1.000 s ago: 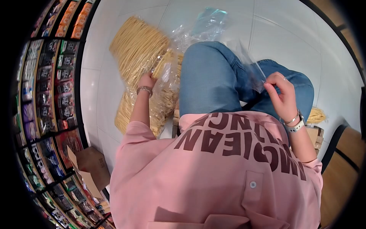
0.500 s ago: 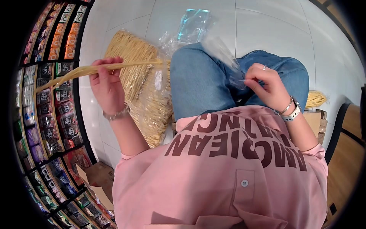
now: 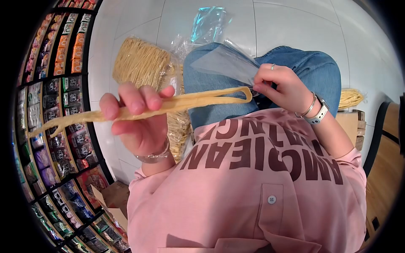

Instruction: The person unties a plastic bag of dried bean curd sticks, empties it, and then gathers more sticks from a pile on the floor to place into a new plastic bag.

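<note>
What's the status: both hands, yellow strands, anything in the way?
Left hand gripping folded yellow strands. Right hand pinching clear bag. Nothing visibly between them; yellow bundle on floor, off left.

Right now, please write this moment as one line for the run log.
left hand: holds folded yellow strand | right hand: pinches clear bag | strand: outside bag | floor: wrapped yellow bundle

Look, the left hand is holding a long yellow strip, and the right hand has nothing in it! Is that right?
Not quite: the right hand isn't empty. The head view shows it pinching a clear bag. The left hand is holding a long yellow strip, just as you said.
</note>
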Demonstrator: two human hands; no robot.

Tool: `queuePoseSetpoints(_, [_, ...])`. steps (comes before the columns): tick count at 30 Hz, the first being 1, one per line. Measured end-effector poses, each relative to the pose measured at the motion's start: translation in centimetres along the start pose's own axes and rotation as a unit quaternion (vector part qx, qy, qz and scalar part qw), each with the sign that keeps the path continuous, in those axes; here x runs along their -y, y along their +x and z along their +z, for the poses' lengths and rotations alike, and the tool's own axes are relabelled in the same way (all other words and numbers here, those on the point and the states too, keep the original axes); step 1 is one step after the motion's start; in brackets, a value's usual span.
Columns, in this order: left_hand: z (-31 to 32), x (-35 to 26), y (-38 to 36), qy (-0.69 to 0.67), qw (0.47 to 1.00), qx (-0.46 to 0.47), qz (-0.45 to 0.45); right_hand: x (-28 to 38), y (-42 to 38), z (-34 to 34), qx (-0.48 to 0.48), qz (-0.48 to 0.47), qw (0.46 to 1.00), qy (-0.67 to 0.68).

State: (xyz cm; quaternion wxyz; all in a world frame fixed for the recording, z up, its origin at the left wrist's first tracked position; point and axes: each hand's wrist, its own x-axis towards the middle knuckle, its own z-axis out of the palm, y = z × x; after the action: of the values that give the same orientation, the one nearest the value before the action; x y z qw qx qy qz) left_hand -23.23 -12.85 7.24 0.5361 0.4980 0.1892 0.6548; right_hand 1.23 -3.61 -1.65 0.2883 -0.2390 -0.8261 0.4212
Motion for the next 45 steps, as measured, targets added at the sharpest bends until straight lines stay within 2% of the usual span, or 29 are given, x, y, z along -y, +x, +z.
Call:
queuePoseSetpoints(4, [-0.2,0.7,0.2,0.036,0.999,-0.023,-0.016,-0.1,-0.1,0.0,0.011,-0.035,0.999,-0.008])
queuePoseSetpoints(10, [-0.5,1.0,-0.1,0.072,0.99,-0.117,0.021,0.4,-0.2,0.1,0.004,-0.039,0.999,-0.027])
queuePoseSetpoints(19, [-0.4,1.7,-0.1,0.079,0.992,-0.092,0.017,1.1,0.0,0.1,-0.028,-0.053,0.998,-0.012])
queuePoseSetpoints(25, [0.7,3.1,-0.1,0.082,0.991,-0.097,0.043,1.5,0.1,-0.2,-0.044,-0.078,0.991,-0.103])
queuePoseSetpoints(28, [0.6,3.2,0.2,0.097,0.992,-0.078,0.033,1.4,0.1,-0.4,-0.073,-0.092,0.988,-0.101])
queuePoseSetpoints(32, [1.6,4.3,0.1,0.091,0.989,-0.11,0.027,2.2,0.3,-0.7,-0.1,-0.113,0.984,-0.096])
queuePoseSetpoints(35, [2.4,5.8,0.5,0.135,0.983,-0.11,0.052,2.6,0.7,-0.6,-0.142,-0.129,0.978,-0.079])
queuePoseSetpoints(36, [2.4,6.0,0.8,0.164,0.977,-0.129,0.051,2.8,0.9,-0.6,-0.151,-0.128,0.978,-0.072])
queuePoseSetpoints(37, [2.3,5.5,1.4,0.294,0.949,-0.092,0.064,3.1,1.1,-0.7,-0.16,-0.128,0.977,-0.066])
queuePoseSetpoints(39, [2.0,4.0,3.5,0.534,0.84,-0.011,0.1,3.8,1.7,-1.6,-0.162,-0.084,0.983,-0.034])
queuePoseSetpoints(40, [1.4,4.1,4.9,0.57,0.809,0.001,0.143,4.1,2.2,-2.3,-0.163,-0.068,0.984,-0.022])
queuePoseSetpoints(43, [0.6,3.9,8.7,0.639,0.755,0.059,0.132,4.5,4.0,-4.2,-0.183,-0.063,0.981,0.013])
queuePoseSetpoints(45, [1.1,3.9,10.2,0.623,0.777,0.05,0.076,4.8,4.7,-5.4,-0.18,-0.06,0.982,0.024])
